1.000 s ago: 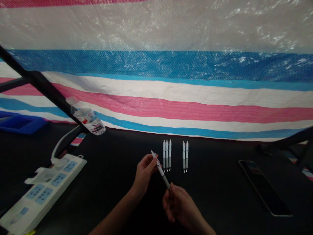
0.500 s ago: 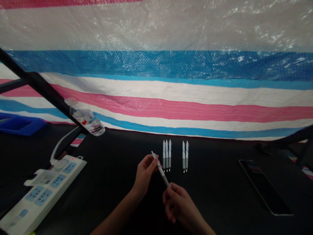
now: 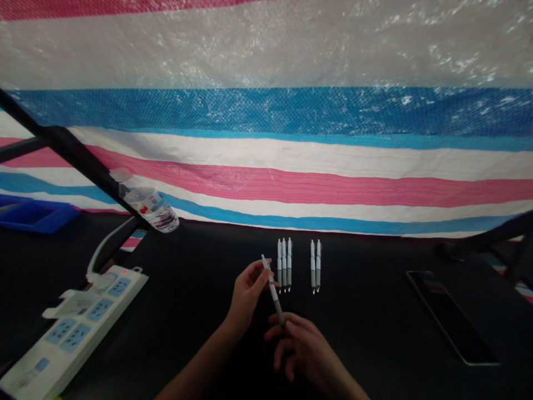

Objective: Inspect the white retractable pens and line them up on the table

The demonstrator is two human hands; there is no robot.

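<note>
A white pen with a grey grip [image 3: 273, 291] is held tilted between my two hands, its push-button end up and to the left. My left hand [image 3: 246, 293] pinches its upper barrel between thumb and fingers. At the lower, grey end, the thumb and forefinger of my right hand [image 3: 303, 345] close around the tip, which they hide; the other fingers hang loosely apart. Just beyond my left fingertips, three matching pens [image 3: 284, 265] lie side by side on the black table [image 3: 200, 278]. A pair of the same pens [image 3: 315, 266] lies a little to their right.
At left lies a white power strip [image 3: 79, 328] with a plug and cable. Behind it, a clear bottle [image 3: 153, 210] leans near a black frame bar [image 3: 83, 161]. A phone [image 3: 452, 316] lies at right, a blue tray [image 3: 39, 215] far left. Striped sheeting [image 3: 291, 186] hangs behind.
The held pen has swung somewhat more upright, its lower end moving left and slightly down. My right hand has shifted left with it, its lower fingers spreading.
</note>
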